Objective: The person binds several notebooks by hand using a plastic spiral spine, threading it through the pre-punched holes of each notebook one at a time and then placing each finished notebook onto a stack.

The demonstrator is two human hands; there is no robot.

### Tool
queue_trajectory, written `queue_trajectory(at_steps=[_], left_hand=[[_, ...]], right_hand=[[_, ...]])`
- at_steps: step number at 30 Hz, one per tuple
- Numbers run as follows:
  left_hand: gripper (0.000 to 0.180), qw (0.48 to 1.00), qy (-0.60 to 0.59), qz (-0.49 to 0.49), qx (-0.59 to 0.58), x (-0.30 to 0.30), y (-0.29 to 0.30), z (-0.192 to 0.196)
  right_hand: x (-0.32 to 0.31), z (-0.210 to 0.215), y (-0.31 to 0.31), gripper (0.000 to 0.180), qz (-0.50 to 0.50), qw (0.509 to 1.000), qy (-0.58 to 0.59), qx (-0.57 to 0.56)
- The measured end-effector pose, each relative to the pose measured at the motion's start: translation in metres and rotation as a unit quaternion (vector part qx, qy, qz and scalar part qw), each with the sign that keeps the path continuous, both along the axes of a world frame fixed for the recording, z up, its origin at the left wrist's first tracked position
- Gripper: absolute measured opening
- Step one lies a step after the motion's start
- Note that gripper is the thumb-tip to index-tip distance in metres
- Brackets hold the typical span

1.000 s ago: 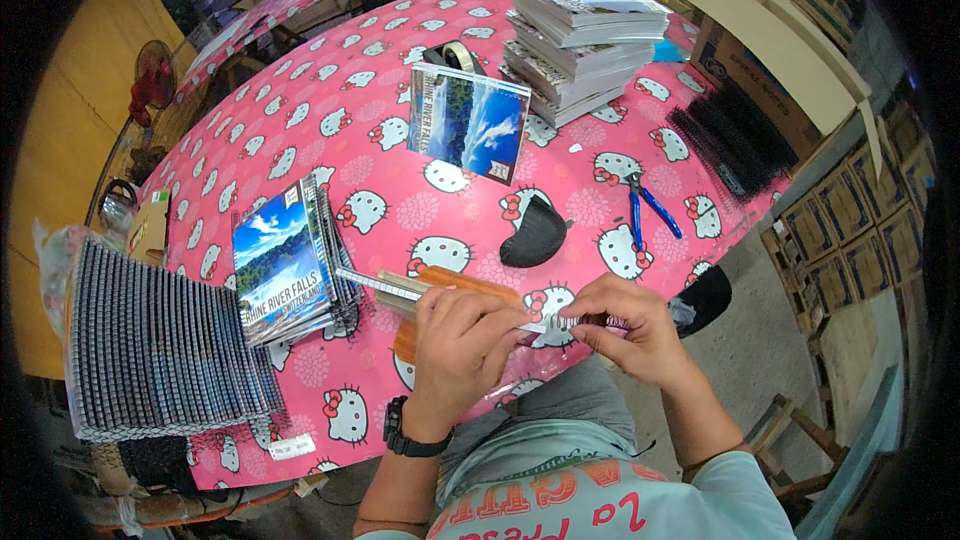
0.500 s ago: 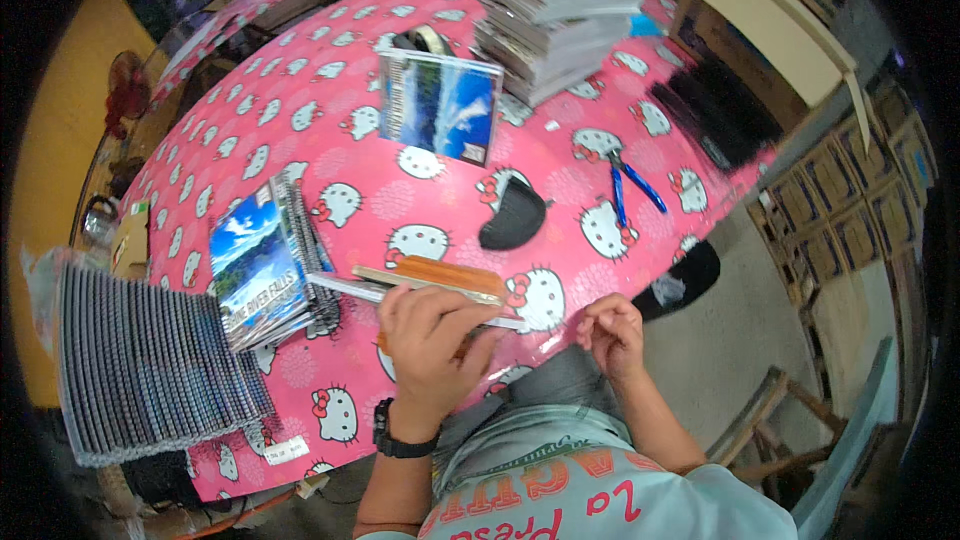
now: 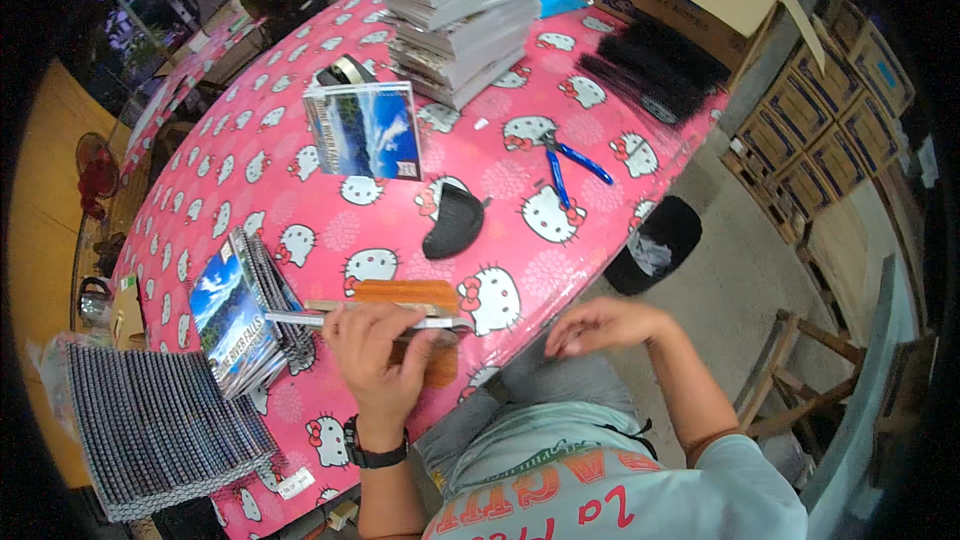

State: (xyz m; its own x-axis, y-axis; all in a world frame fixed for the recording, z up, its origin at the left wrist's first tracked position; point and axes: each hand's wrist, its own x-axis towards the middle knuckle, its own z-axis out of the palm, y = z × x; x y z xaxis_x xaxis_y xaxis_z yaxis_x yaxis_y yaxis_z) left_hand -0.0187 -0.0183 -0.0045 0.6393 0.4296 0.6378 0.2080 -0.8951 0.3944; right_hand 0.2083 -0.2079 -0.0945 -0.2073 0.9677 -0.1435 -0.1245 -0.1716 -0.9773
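My left hand is closed on a thin notebook, seen edge-on at a wooden block near the table's front edge. The block's orange-brown wood shows behind and in front of the notebook. To the right, past the table edge, my right hand hangs above my lap with its fingers curled together; whatever they may hold is hidden. Left of the block lie spiral-bound notebooks with landscape covers. Beyond it rests a black rounded pouch-like thing, shaped like a half oval.
A long row of black-bound notebooks fills the near left. Blue-handled cutters lie right of centre. Farther back are a landscape-covered notebook, a tape roll, a tall paper stack and a black bristly heap. Cartons stand right.
The whole view has shifted, so the table things sit farther left. My right hand has turned, fingers now pointing toward my left hand. The left hand keeps hold of the notebook at the block.
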Motion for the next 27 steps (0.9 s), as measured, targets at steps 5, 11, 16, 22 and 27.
queue_trajectory(at_steps=[5,11,16,22,27], left_hand=[[0.028,0.999,0.035,0.018,0.024,-0.006,0.002,-0.001],[0.025,0.999,0.021,0.042,0.019,-0.002,-0.003,-0.004],[0.026,0.996,-0.013,0.081,0.042,0.015,-0.007,-0.008],[0.025,0.997,-0.004,0.068,0.037,0.016,-0.003,-0.01],[0.027,0.997,-0.002,0.062,0.04,0.008,-0.002,-0.013]], right_hand=[[0.097,0.029,0.072,0.024,-0.328,0.905,-0.267,0.038],[0.223,0.004,0.114,0.035,-0.528,0.541,-0.654,0.042],[0.231,0.007,0.121,0.047,-0.456,0.498,-0.726,-0.13],[0.229,0.016,0.129,0.034,-0.444,0.582,-0.664,-0.153],[0.226,-0.007,0.134,0.024,-0.356,0.542,-0.761,0.015]])
